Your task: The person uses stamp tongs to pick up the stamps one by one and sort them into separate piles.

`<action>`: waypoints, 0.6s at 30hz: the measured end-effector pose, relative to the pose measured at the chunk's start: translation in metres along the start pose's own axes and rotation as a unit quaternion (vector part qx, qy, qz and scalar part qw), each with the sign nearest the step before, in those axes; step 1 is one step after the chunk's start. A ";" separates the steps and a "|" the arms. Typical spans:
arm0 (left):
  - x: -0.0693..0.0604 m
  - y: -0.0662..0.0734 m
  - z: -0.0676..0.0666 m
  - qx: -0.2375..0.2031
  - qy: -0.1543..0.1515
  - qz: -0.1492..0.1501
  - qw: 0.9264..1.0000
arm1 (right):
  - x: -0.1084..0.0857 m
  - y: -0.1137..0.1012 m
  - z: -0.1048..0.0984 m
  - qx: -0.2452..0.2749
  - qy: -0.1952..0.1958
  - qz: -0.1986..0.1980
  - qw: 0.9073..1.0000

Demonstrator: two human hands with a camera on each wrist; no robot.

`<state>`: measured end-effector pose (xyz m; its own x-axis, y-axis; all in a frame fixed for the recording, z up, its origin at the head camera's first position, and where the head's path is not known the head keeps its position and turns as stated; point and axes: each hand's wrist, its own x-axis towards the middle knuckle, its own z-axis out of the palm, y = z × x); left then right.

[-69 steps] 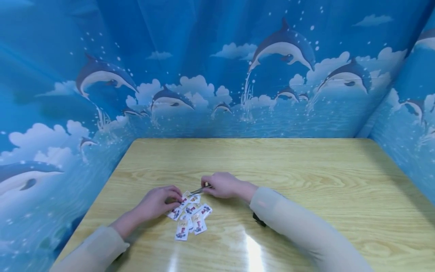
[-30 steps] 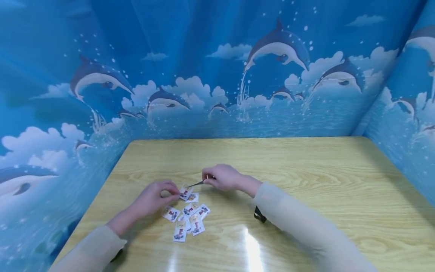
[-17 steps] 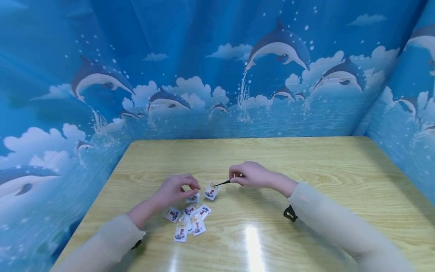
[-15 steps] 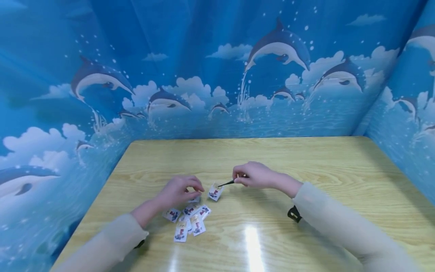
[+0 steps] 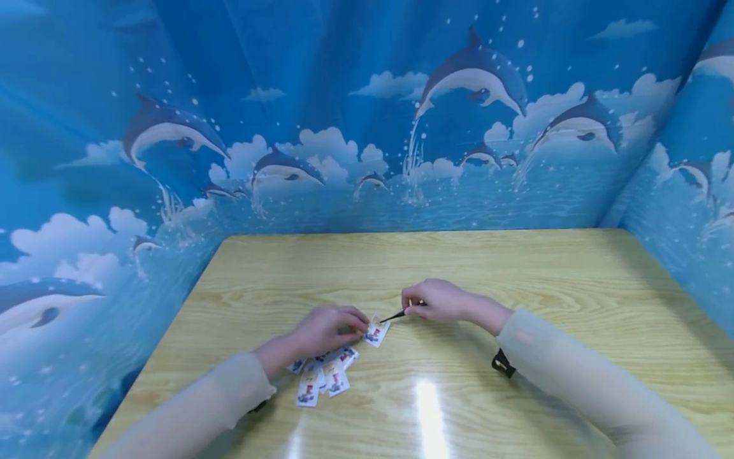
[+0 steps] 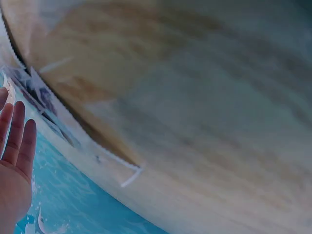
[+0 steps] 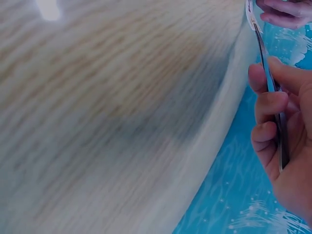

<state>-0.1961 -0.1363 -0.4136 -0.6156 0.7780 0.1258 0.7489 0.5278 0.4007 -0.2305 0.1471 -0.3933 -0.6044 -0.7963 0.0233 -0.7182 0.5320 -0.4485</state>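
A: Which step does the person seem to be on?

B: Probably handling a single card (image 5: 375,332) with the tweezers (image 5: 392,316), set off from the pile of cards (image 5: 334,378).

A: And the grip on each side?

B: The right hand (image 5: 436,299) has its fingers curled round the tweezers, whose tips meet the upper part of the card. Whether the tips are clamped on it or only resting there is too small to tell. The left hand (image 5: 335,329) has its fingertips at the card's left corner; touching or just beside, and pinching or not, cannot be told.

A: Where does that put the card?

B: Between the two hands, just beyond the tweezer tips, on or just above the table (image 5: 516,268). It is closer to the table's left edge than to its right, and a little nearer the far edge than the pile, which the left hand and forearm partly cover.

A: What would the next move call for?

B: Most likely a steady squeeze on the tweezers and a light touch from the left fingertips, since so thin a card could slip or twist.
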 end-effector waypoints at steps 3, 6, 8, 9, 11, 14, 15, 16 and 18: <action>0.001 0.000 0.002 0.004 -0.009 0.002 1.000 | 0.001 0.002 0.002 -0.003 0.000 0.001 1.000; 0.001 0.000 0.004 0.015 -0.017 0.003 1.000 | 0.003 0.002 0.004 -0.003 -0.005 0.010 1.000; 0.001 0.000 0.003 0.025 -0.021 0.002 0.999 | 0.004 0.002 0.004 -0.004 -0.008 0.014 1.000; 0.001 0.000 0.004 0.028 -0.023 0.001 0.999 | 0.005 0.002 0.004 -0.004 -0.009 0.015 1.000; 0.001 -0.001 0.004 0.034 -0.027 -0.001 0.999 | 0.006 0.001 0.005 -0.002 -0.010 0.016 1.000; 0.001 -0.001 0.003 0.040 -0.032 -0.004 0.999 | 0.007 0.001 0.005 0.000 -0.008 0.016 1.000; 0.001 -0.001 0.003 0.040 -0.034 -0.006 0.999 | 0.006 0.001 0.005 0.001 -0.007 0.016 1.000; 0.001 -0.001 0.003 0.040 -0.035 -0.008 0.999 | 0.005 0.001 0.005 0.001 -0.007 0.019 1.000; 0.002 0.000 0.003 0.039 -0.038 -0.010 0.998 | 0.003 0.001 0.006 0.002 -0.007 0.026 1.000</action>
<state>-0.1965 -0.1343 -0.4159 -0.6131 0.7886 0.0475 0.7547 0.5669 0.3301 -0.2310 0.1438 -0.3994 -0.6352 -0.7722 -0.0132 -0.6848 0.5710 -0.4527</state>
